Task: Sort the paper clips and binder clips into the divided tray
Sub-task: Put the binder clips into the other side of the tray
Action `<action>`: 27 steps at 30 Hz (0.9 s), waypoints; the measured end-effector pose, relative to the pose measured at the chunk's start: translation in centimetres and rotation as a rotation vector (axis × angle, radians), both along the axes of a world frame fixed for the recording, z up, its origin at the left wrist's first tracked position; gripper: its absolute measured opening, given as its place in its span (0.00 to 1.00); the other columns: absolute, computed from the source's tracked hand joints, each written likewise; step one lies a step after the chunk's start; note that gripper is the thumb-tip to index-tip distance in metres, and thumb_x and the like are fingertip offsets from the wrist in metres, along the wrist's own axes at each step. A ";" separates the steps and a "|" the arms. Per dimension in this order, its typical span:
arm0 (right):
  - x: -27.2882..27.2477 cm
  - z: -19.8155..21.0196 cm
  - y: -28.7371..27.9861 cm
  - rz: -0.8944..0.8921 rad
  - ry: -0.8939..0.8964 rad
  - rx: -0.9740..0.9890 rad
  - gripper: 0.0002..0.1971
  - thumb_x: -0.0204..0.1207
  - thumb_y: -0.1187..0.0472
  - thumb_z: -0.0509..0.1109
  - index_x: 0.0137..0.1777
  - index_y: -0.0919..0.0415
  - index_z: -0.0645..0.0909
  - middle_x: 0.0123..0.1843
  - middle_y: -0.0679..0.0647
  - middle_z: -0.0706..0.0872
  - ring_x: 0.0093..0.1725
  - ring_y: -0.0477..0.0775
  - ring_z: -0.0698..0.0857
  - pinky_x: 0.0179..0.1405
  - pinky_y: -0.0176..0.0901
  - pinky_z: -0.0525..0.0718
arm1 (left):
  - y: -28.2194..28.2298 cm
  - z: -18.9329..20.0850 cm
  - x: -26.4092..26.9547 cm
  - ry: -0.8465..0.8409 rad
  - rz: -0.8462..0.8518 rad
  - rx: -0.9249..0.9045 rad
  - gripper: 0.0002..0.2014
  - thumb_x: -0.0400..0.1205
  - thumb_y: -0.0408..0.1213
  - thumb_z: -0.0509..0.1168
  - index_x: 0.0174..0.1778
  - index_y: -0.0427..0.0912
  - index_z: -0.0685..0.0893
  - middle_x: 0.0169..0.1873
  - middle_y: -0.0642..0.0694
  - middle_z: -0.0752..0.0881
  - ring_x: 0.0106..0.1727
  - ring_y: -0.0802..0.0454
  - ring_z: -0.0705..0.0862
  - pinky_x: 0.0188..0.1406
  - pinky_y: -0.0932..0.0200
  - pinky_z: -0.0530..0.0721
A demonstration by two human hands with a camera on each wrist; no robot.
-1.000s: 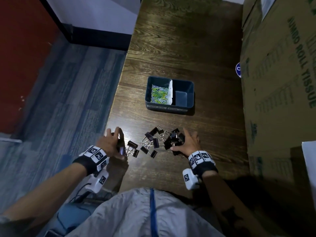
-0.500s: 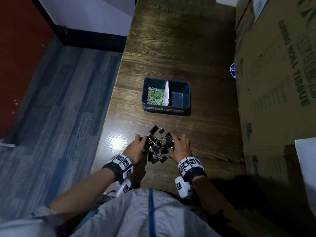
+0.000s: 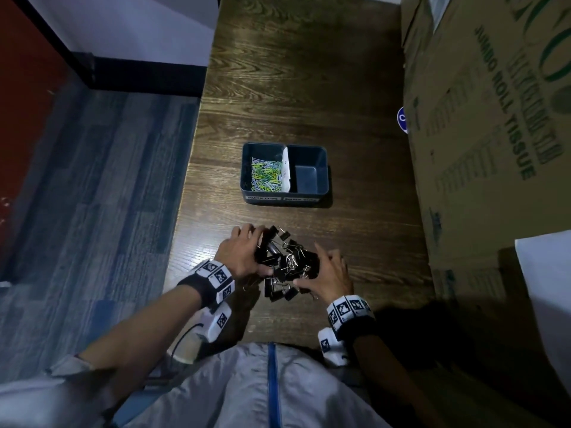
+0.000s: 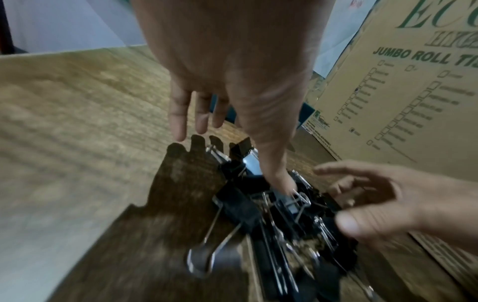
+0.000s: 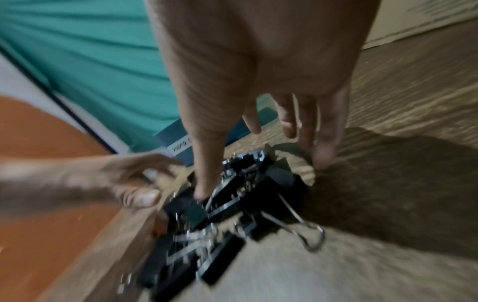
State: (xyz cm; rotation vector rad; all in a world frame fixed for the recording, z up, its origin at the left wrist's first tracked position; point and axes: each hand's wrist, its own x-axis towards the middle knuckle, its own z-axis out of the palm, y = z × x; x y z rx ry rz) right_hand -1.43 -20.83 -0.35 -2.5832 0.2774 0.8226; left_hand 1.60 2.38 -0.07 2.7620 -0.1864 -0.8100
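Note:
A heap of black binder clips (image 3: 285, 264) lies on the dark wooden table between my hands. My left hand (image 3: 247, 253) presses against its left side, thumb on a clip (image 4: 258, 208), fingers (image 4: 178, 114) straight. My right hand (image 3: 324, 270) cups the right side, thumb on the binder clips (image 5: 232, 204), fingers (image 5: 325, 147) reaching down to the table. A few clips lie loose at the near edge of the heap. Beyond stands the dark blue divided tray (image 3: 284, 199). Its left compartment holds coloured paper clips (image 3: 265, 176); its right compartment (image 3: 306, 179) holds nothing.
A large cardboard box (image 3: 494, 149) printed "Jumbo Roll Tissue" walls off the right side of the table. The table's left edge (image 3: 190, 186) drops to blue-grey floor. A white sheet (image 3: 550, 288) lies at the right, near me.
My hands have come together from left and right, sweeping the scattered binder clips into one heap between them.

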 end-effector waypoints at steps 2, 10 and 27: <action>-0.6 0.2 0.7 0.115 0.116 -0.049 0.67 0.55 0.39 0.87 0.87 0.40 0.44 0.86 0.58 0.48 0.85 0.67 0.52 0.77 0.73 0.67 | -0.6 0.0 1.1 0.106 -0.155 0.103 0.70 0.58 0.65 0.79 0.84 0.56 0.36 0.85 0.42 0.44 0.83 0.35 0.50 0.75 0.30 0.62; 0.7 -0.1 3.6 0.205 0.092 -0.071 0.58 0.61 0.54 0.88 0.85 0.43 0.53 0.80 0.59 0.57 0.80 0.66 0.58 0.72 0.67 0.73 | -3.6 -0.9 1.7 0.127 -0.348 0.184 0.70 0.60 0.46 0.85 0.85 0.54 0.37 0.84 0.40 0.41 0.81 0.34 0.53 0.71 0.40 0.76; 3.5 -0.7 1.2 0.282 0.009 0.044 0.49 0.67 0.45 0.82 0.85 0.42 0.58 0.72 0.52 0.67 0.73 0.58 0.69 0.68 0.61 0.80 | -0.6 -1.3 0.1 0.080 0.041 -0.078 0.57 0.64 0.60 0.79 0.82 0.58 0.49 0.67 0.42 0.64 0.67 0.42 0.68 0.53 0.43 0.83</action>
